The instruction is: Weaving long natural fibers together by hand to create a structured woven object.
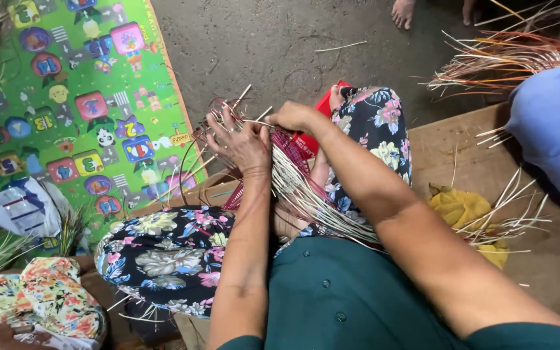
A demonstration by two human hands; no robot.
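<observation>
A half-woven basket (254, 152) of pale and dark red strips rests between the person's knees, held up over a concrete floor (273, 45). Loose pale strips (312, 194) fan down from it toward the lap.

The left hand (240, 144) lies spread over the basket's near side, fingers wide, pressing strips flat against the weave. The right hand (291, 115) is curled narrow at the top edge, pinching a thin strip; how tight the pinch is cannot be told.

Judged from this, the main risk is the weave loosening: if the left hand lifts, the springy strips may slip out of place. The pinched strip could kink or snap if bent sharply. Free strip ends poke out near both hands and could scratch fingers. The basket sits only on the floral-trousered legs (170, 253), so a shift of the knees could tip it.

Around this: a red object (309, 139) shows just behind the basket, and a yellow cloth (458, 207) lies on a wooden board (435, 139) to the right with more strips. A bundle of reddish strips (507, 61) lies well apart at upper right. A green play mat (79, 97) covers the floor at left. Another person's foot (403, 11) shows at the top.
</observation>
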